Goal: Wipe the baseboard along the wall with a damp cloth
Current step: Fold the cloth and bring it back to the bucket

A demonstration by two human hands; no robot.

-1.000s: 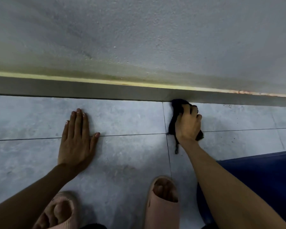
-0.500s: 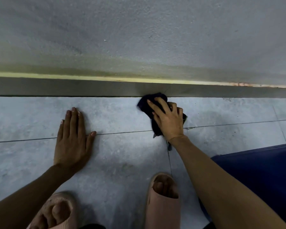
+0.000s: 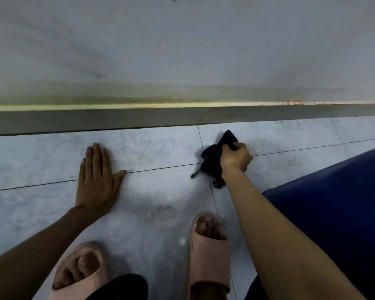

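Note:
A grey baseboard [image 3: 139,121] runs across the foot of the pale wall [image 3: 182,50], topped by a yellowish strip. My right hand [image 3: 236,158] is closed on a bunched dark cloth [image 3: 213,159] that rests on the floor tile, a short way in front of the baseboard and not touching it. A loose end of the cloth trails toward me. My left hand [image 3: 96,176] lies flat on the tile, fingers together and pointing at the wall, holding nothing.
The floor is pale grey tile [image 3: 156,204] with dark grout lines. My two feet in pink slides [image 3: 208,252] stand near the bottom edge. A dark blue surface [image 3: 333,213] fills the lower right beside my right arm.
My right hand has drawn the cloth back from the baseboard onto the tile, after sliding it left along the board. My left hand has stayed planted.

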